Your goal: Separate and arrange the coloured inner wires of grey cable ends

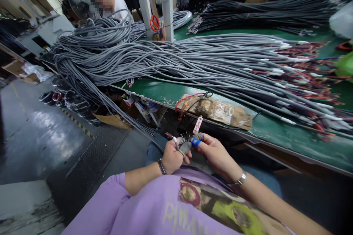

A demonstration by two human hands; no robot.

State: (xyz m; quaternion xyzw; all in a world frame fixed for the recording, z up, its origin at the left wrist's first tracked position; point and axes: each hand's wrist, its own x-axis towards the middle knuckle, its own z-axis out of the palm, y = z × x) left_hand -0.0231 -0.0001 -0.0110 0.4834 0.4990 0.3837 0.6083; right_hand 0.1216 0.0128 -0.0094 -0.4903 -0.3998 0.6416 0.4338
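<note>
My left hand (173,158) is closed around the end of a grey cable (154,137) whose coloured wire ends (182,137) fan out above my fist. My right hand (214,152) is closed too, its fingertips, one wrapped in blue tape, pinching at those wire ends. Both hands sit just below the front edge of the green workbench (289,134), over my lap. A small white tag (197,125) hangs from the bench edge right above my hands.
A big heap of grey cables (171,57) with stripped coloured ends (311,77) covers the bench. A taped brown patch (217,110) lies near its edge. Black cable bundles (275,13) lie behind. A white post (168,7) stands at the back. Another person (110,2) sits at far left.
</note>
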